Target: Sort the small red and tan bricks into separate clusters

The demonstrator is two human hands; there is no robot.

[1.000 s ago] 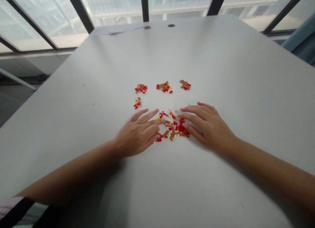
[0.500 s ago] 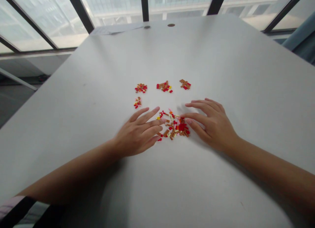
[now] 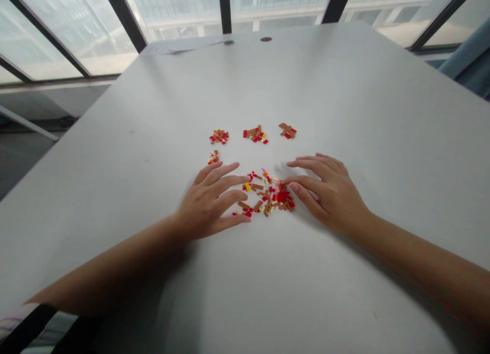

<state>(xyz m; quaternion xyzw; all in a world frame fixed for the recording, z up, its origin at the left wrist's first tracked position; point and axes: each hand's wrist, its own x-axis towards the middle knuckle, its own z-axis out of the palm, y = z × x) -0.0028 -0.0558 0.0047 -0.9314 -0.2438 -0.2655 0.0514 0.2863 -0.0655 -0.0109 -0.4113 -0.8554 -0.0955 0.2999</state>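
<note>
Where the head view looks down, we see a white desk (image 3: 245,298) reaching away to dark-framed windows (image 3: 279,7), with its far edge beyond two round discs (image 3: 266,39) and its sides slanting outward. Wide stretches of desk lie to the left and right of the work, and a broad one lies on the near side between the forearms. A striped sleeve (image 3: 40,326) shows in the near left corner.

We count two hands and five groups of small pieces; the single pieces are too small and jumbled to count. Three groups stand in a far row: a left cluster (image 3: 219,136), a middle cluster (image 3: 255,134) and a right cluster (image 3: 288,131). A smaller cluster (image 3: 214,156) sits nearer, below the left one, just beyond the left hand's fingertips.

The loose pile (image 3: 268,198), the biggest group, lies between the hands: brown studded bricks, red, cream, pink and orange bits, one yellow piece (image 3: 247,186) on its left. The left hand (image 3: 209,203) has its grip spread wide at the pile's left edge, with nothing seen in it. The right hand (image 3: 329,188) curves at the right edge, its grip loosely parted, likewise with nothing seen in it; whether its fingertips touch pieces we cannot tell.
</note>
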